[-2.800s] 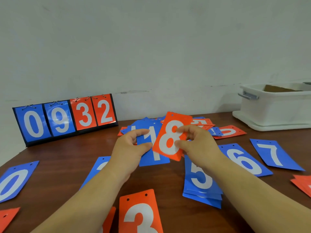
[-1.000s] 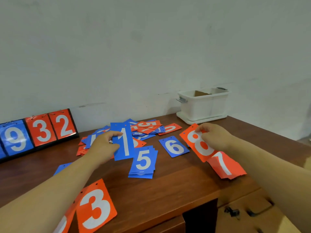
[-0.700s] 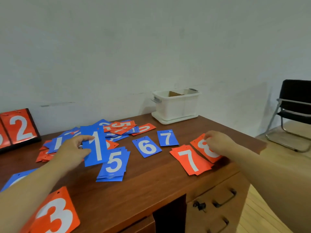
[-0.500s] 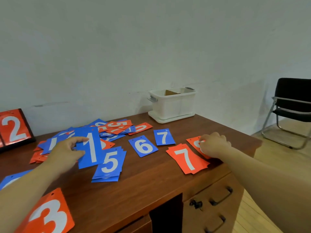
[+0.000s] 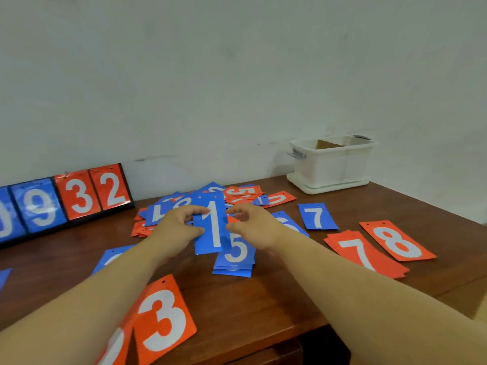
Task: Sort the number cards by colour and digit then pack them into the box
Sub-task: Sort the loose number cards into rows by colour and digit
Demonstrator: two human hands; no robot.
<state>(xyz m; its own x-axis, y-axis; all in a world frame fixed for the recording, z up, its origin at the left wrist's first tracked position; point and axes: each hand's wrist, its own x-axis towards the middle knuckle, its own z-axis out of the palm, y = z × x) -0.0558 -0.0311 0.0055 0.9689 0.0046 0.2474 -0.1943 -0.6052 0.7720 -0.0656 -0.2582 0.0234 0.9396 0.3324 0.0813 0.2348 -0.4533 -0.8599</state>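
We read 9, 3 and 2 on the scoreboard (image 5: 66,201) at the far left. At the centre the blue 1 card (image 5: 213,225) shows a white 1, with the blue 5 stack (image 5: 234,255) just behind it. To the right lie the blue 7 card (image 5: 317,216), red 7 card (image 5: 361,255) and red 8 card (image 5: 398,242). The red 3 card (image 5: 160,320) lies nearest.

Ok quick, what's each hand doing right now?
Left hand: holding the blue 1 card.
Right hand: fingers curled at the card's edge; cannot tell if gripping.

Soft, even light, faint shadows; the scoreboard (image 5: 63,201) at the table's (image 5: 237,299) far left edge looks smeared, perhaps motion blur.
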